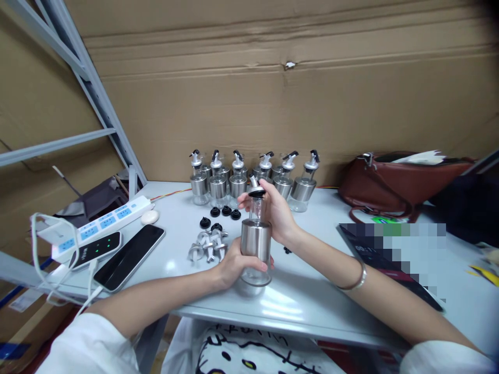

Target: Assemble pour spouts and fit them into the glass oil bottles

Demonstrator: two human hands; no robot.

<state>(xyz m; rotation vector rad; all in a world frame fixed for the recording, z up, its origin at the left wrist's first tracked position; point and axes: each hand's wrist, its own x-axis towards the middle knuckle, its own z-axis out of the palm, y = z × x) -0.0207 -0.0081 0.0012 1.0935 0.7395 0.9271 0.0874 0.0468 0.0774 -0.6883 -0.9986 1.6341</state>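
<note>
In front of me a glass oil bottle (256, 237) with a steel sleeve stands upright, its base on or just above the table. My left hand (239, 264) is wrapped round its lower body. At the top, my right hand (279, 213) has its fingers closed round a silver pour spout (255, 188) with a black seal, seated at the bottle's mouth. Left of the bottle lie several loose silver spouts (210, 244) in a pile. Several black stoppers (226, 211) are scattered just behind them.
Rows of similar bottles (219, 186), the front ones topped with spouts, line the cardboard wall. Phone (130, 258), power bank (97, 249) and white power strip (105, 224) with cables lie at left. Brown handbag (397, 182) and dark tablet-like screen (384, 265) occupy the right.
</note>
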